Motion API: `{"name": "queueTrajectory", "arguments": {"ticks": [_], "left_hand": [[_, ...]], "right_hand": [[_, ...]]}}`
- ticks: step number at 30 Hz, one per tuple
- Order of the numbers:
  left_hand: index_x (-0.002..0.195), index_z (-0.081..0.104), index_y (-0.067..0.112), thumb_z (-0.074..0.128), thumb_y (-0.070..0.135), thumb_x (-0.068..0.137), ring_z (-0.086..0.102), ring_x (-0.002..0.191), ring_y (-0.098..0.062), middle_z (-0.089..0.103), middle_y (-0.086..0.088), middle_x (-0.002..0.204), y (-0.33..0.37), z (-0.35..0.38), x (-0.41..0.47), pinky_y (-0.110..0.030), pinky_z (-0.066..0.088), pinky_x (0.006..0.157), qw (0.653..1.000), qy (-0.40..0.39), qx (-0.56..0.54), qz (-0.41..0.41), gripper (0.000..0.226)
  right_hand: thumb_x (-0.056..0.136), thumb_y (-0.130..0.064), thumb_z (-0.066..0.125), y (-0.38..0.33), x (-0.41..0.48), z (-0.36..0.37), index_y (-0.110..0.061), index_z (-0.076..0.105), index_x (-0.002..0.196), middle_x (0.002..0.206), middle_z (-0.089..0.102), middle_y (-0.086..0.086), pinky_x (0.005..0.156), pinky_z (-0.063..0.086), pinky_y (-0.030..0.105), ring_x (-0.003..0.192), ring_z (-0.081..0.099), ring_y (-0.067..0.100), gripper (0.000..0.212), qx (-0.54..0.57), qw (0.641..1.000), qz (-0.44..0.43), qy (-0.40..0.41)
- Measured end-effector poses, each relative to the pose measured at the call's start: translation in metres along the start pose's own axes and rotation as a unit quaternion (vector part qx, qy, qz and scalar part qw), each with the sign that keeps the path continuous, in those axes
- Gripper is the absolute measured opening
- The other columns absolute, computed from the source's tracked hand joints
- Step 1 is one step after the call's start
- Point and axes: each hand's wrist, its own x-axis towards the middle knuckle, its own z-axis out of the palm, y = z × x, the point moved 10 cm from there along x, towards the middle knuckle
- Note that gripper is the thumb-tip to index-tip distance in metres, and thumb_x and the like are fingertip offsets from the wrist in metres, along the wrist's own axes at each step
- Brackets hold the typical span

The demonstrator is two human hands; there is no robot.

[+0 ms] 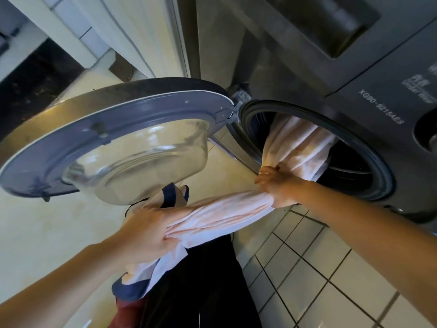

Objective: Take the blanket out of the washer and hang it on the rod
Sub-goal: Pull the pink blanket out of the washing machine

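The washer is cut off at the top and right, and its drum is dark inside. It reads "XG90-9215AES"; the other words are too blurry to read. Its round door hangs open. The pink blanket is half out, with the rest hidden in the drum. The right hand grips it at the opening. The left hand grips its loose end.

blanket: pale pink, navy border | washer: dark grey | floor tiles: white, dark grout
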Motion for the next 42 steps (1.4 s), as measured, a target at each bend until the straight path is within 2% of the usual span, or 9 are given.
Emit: {"name": "queueTrajectory", "arguments": {"ticks": [5, 8, 13, 17, 21, 27, 34, 37, 42], "left_hand": [[0.140, 0.024, 0.057, 0.047, 0.029, 0.072, 0.060, 0.092, -0.014, 0.062, 0.023, 0.109, 0.000, 0.000, -0.001, -0.037, 0.053, 0.065, 0.998, -0.017, -0.059, 0.009, 0.078], [0.148, 0.003, 0.052, 0.058, 0.020, 0.074, 0.062, 0.106, -0.023, 0.040, 0.021, 0.145, 0.004, -0.003, 0.002, -0.037, 0.056, 0.072, 0.999, -0.003, -0.015, 0.040, 0.098], [0.152, 0.011, 0.039, 0.074, 0.018, 0.069, 0.058, 0.121, -0.019, 0.026, 0.010, 0.157, 0.038, 0.009, -0.001, -0.045, 0.057, 0.079, 0.986, 0.021, 0.114, 0.119, 0.107], [0.125, 0.045, 0.049, 0.076, 0.016, 0.056, 0.062, 0.066, -0.016, 0.053, 0.017, 0.135, 0.037, 0.030, 0.009, -0.022, 0.044, 0.050, 0.986, -0.030, 0.151, 0.071, 0.083], [0.112, 0.043, 0.045, 0.049, 0.016, 0.085, 0.044, 0.124, -0.028, 0.024, 0.016, 0.142, 0.006, 0.057, 0.019, -0.042, 0.047, 0.090, 0.980, -0.153, 0.122, -0.041, 0.040], [0.138, 0.037, 0.036, 0.043, 0.022, 0.091, 0.037, 0.133, -0.026, 0.013, 0.005, 0.157, -0.013, 0.069, 0.028, -0.046, 0.030, 0.108, 0.960, -0.221, 0.115, -0.128, 0.049], [0.133, 0.035, 0.031, 0.056, 0.030, 0.081, 0.050, 0.109, -0.033, 0.017, 0.014, 0.154, 0.007, 0.048, 0.028, -0.035, 0.043, 0.079, 0.986, -0.062, -0.005, -0.154, 0.056], [0.138, 0.022, 0.034, 0.062, 0.037, 0.079, 0.056, 0.098, -0.027, 0.011, 0.007, 0.158, 0.022, 0.033, 0.029, -0.034, 0.047, 0.079, 0.986, 0.028, -0.043, -0.157, 0.071], [0.144, -0.011, 0.034, 0.067, 0.063, 0.070, 0.045, 0.130, -0.030, -0.008, -0.009, 0.162, 0.044, 0.030, 0.033, -0.053, 0.036, 0.105, 0.986, 0.068, -0.022, -0.148, 0.112]], "right_hand": [[0.082, -0.035, 0.055, 0.004, -0.021, -0.002, -0.033, 0.042, 0.099, 0.102, 0.061, -0.003, 0.094, 0.029, 0.040, 0.102, 0.056, 0.028, 0.022, 0.038, 0.999, 0.031, 0.000], [0.091, -0.040, 0.047, 0.013, -0.028, -0.012, -0.024, 0.046, 0.115, 0.104, 0.065, 0.004, 0.092, 0.027, 0.035, 0.104, 0.057, 0.030, 0.029, 0.011, 0.995, 0.096, 0.026], [0.087, -0.046, 0.049, 0.015, -0.027, -0.035, -0.021, 0.032, 0.132, 0.102, 0.067, 0.001, 0.090, 0.032, 0.041, 0.099, 0.062, 0.027, 0.054, -0.029, 0.982, 0.173, 0.072], [0.085, -0.038, 0.056, 0.005, -0.034, -0.056, -0.017, 0.021, 0.140, 0.103, 0.068, 0.004, 0.095, 0.032, 0.041, 0.098, 0.063, 0.026, 0.068, -0.010, 0.976, 0.194, 0.100], [0.076, -0.031, 0.066, -0.029, -0.040, -0.061, -0.026, 0.005, 0.140, 0.105, 0.066, 0.003, 0.093, 0.034, 0.045, 0.088, 0.065, 0.027, 0.089, 0.056, 0.982, 0.110, 0.146], [0.075, -0.016, 0.063, -0.084, -0.055, -0.069, -0.049, 0.008, 0.140, 0.106, 0.048, 0.005, 0.086, 0.036, 0.045, 0.079, 0.060, 0.027, 0.092, -0.008, 0.977, -0.044, 0.206], [0.059, -0.006, 0.069, -0.090, -0.060, -0.089, -0.044, 0.047, 0.121, 0.090, 0.050, 0.006, 0.073, 0.041, 0.045, 0.049, 0.054, 0.025, 0.076, 0.012, 0.966, 0.023, 0.257], [0.056, -0.005, 0.068, -0.097, -0.060, -0.108, -0.031, 0.037, 0.133, 0.082, 0.055, 0.004, 0.068, 0.042, 0.040, 0.049, 0.056, 0.026, 0.087, 0.044, 0.948, 0.070, 0.308], [0.066, -0.010, 0.064, -0.117, -0.058, -0.116, -0.011, 0.009, 0.133, 0.099, 0.065, 0.001, 0.089, 0.040, 0.039, 0.076, 0.067, 0.023, 0.087, 0.128, 0.933, 0.057, 0.332]]}}
